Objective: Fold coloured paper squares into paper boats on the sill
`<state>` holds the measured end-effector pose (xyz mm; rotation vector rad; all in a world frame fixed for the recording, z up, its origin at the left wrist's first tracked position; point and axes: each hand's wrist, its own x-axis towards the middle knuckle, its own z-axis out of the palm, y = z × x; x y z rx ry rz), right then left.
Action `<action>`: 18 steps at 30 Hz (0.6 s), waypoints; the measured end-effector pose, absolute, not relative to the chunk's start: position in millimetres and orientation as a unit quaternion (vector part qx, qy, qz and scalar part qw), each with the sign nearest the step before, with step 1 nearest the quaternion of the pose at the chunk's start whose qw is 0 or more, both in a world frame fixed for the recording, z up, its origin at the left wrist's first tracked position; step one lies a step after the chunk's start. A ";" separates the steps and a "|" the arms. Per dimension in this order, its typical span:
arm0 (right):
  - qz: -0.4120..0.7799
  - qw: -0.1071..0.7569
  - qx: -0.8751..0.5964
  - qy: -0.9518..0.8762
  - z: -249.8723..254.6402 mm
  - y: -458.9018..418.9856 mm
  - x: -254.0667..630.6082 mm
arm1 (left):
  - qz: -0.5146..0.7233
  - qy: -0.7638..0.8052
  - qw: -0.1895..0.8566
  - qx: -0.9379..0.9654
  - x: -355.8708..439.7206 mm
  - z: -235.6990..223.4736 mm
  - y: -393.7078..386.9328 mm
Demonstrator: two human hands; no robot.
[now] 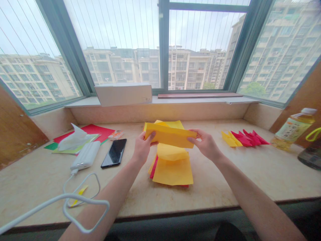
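A folded strip of yellow paper (170, 135) is stretched between my two hands, above the middle of the sill. My left hand (144, 144) pinches its left end, with the thumb on the front face. At the other end, my right hand (203, 141) is closed on the right edge. Below the strip lies a stack of yellow sheets (173, 172) with red paper showing underneath at its left and lower edges. More yellow paper (175, 124) shows behind the strip; whether it is joined to the strip I cannot tell.
To the left are a black phone (114, 153), a white power bank (85, 155) with a looping white cable (86, 201), a tissue pack (72, 142) and red sheets (100, 130). Rightward lie folded red and yellow pieces (247, 138), a drink bottle (292, 129) and a dark container (311, 152). A white box (124, 94) stands behind.
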<state>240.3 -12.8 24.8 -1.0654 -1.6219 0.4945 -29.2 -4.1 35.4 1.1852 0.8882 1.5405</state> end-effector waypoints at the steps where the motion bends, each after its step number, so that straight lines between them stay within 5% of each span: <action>1: 0.228 0.561 -0.439 -0.664 24.9 -11.2 240.8 | 0.637 0.361 0.486 0.477 -29.4 34.6 -2.9; 4: 0.301 0.593 -0.400 -0.630 26.8 -11.2 240.7 | 0.647 0.348 0.500 0.458 -29.9 32.2 -0.3; 9: 0.417 0.524 -0.349 -0.656 27.3 -19.3 232.2 | 0.660 0.341 0.508 0.436 -31.1 30.5 1.4; 18: 0.406 0.599 -0.310 -0.617 33.7 -19.6 224.5 | 0.625 0.316 0.537 0.470 -28.3 33.5 -5.3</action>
